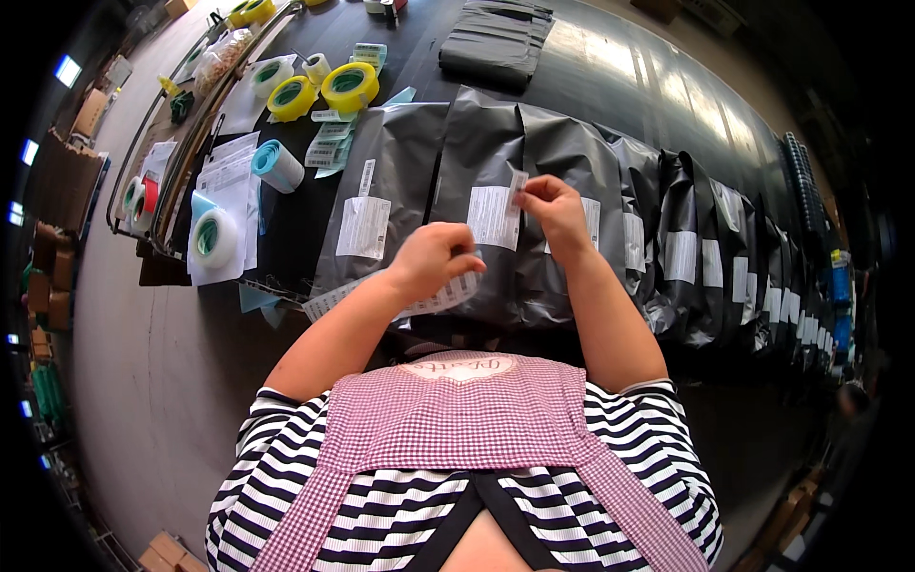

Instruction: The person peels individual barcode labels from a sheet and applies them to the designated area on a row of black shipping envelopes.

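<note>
My left hand (437, 257) is closed on a long strip of printed stickers (443, 298), which trails down to the left behind my forearm. With its fingertips, my right hand (558, 212) pinches a small white barcode sticker (518, 179). The sticker is over a dark grey mailing bag (481, 133), by the upper right corner of the bag's white label (493, 215); whether it touches the bag I cannot tell. On the left lies another grey bag (405, 153), bearing a white label (363, 229) with a narrow barcode sticker (367, 177) above it.
Several more labelled grey bags (679, 214) overlap in a row to the right. Folded bags (496, 40) lie farther back on the black table (610, 67). At left are yellow tape rolls (350, 88), a blue sticker roll (277, 166), clear tape (215, 238) and papers (233, 172).
</note>
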`<action>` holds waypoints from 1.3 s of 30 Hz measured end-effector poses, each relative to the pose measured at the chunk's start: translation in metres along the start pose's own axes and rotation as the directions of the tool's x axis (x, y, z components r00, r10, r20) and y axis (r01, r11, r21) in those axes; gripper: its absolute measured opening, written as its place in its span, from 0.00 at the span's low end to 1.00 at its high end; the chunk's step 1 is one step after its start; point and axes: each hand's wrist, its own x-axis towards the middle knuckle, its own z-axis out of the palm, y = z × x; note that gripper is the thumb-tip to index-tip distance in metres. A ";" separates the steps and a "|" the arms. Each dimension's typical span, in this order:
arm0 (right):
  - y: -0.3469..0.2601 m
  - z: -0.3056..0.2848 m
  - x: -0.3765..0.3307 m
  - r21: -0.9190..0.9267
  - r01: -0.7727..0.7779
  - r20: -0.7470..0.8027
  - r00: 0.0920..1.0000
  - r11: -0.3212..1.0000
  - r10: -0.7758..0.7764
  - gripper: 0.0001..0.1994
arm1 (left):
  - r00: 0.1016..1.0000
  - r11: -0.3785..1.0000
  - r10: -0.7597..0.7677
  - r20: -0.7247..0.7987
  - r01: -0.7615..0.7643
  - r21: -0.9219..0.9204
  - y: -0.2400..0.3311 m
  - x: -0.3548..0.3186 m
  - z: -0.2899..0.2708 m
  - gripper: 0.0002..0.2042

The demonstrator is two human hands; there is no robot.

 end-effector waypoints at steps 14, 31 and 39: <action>0.032 0.005 0.076 -0.290 0.026 -0.034 0.999 0.957 -0.038 0.25 | 0.927 0.915 0.262 0.270 -0.328 0.236 -0.015 0.009 0.065 0.14; 0.036 0.010 0.068 -0.639 0.198 0.004 0.967 0.743 -0.254 0.27 | 0.933 0.926 0.262 0.246 -0.315 0.208 -0.011 0.008 0.065 0.14; 0.021 0.018 0.077 -0.854 0.109 -0.069 0.945 0.509 -0.319 0.35 | 0.935 0.917 0.252 0.249 -0.313 0.247 -0.013 0.005 0.065 0.13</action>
